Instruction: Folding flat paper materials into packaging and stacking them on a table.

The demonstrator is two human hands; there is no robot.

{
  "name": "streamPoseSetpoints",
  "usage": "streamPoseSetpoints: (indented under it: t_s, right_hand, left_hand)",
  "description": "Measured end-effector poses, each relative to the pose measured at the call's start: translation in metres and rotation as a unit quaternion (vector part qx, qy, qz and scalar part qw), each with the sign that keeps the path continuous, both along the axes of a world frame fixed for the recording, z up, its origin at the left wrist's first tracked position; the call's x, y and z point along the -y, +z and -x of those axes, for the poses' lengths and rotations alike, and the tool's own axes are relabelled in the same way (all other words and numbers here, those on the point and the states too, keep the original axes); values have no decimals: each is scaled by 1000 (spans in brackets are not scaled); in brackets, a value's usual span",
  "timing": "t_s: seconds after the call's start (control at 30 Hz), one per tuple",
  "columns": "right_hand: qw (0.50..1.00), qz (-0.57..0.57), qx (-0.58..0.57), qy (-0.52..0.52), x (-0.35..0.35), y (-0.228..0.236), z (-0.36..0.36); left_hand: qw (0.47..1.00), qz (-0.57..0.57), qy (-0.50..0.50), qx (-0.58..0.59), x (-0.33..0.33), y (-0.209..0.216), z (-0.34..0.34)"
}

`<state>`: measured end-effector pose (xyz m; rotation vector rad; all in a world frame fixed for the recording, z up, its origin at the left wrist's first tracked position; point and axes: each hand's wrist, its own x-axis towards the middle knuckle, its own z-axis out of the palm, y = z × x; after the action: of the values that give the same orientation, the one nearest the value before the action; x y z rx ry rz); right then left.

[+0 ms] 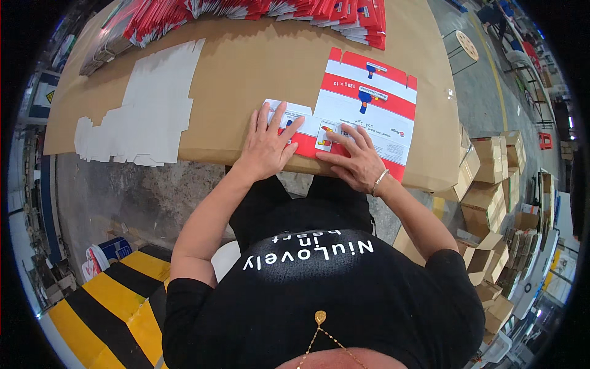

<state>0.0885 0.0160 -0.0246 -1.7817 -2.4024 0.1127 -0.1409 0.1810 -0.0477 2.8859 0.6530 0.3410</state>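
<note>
A flat red-and-white printed carton blank [393,129] lies near the front edge of the table, with its tabs and panels spread out. My left hand [267,144] rests palm down on its narrower left flap, fingers stretched apart. On the lower middle part, beside a small picture panel, my right hand [355,157] lies with its fingers spread and slightly bent. Both hands press on the card and neither grips anything. Parts of the flap are hidden under my fingers.
Brown paper covers the table [258,67]. Plain white card blanks [153,92] lie overlapped at left. Many red-and-white folded cartons [362,21] are packed along the far edge. Cardboard boxes [485,206] stand on the right floor; a yellow-and-black striped surface [114,307] is at lower left.
</note>
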Motion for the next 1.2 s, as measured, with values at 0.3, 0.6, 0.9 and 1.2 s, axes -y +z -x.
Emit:
streamPoseSetpoints:
  t_s: [0.3, 0.6, 0.9, 1.2]
  right_hand:
    - [996, -10, -46, -74, -7, -4, 9]
    - [953, -62, -45, -292, 86, 14, -85]
    - [669, 129, -555, -476, 157, 48, -162]
    - [783, 18, -450, -429, 54, 25, -373]
  left_hand:
    - [982, 29, 184, -44, -1, 11, -66]
    - [958, 71, 220, 169, -57, -15, -37]
    - [971, -21, 217, 99, -47, -22, -24]
    - [968, -14, 225, 111, -45, -16, -27]
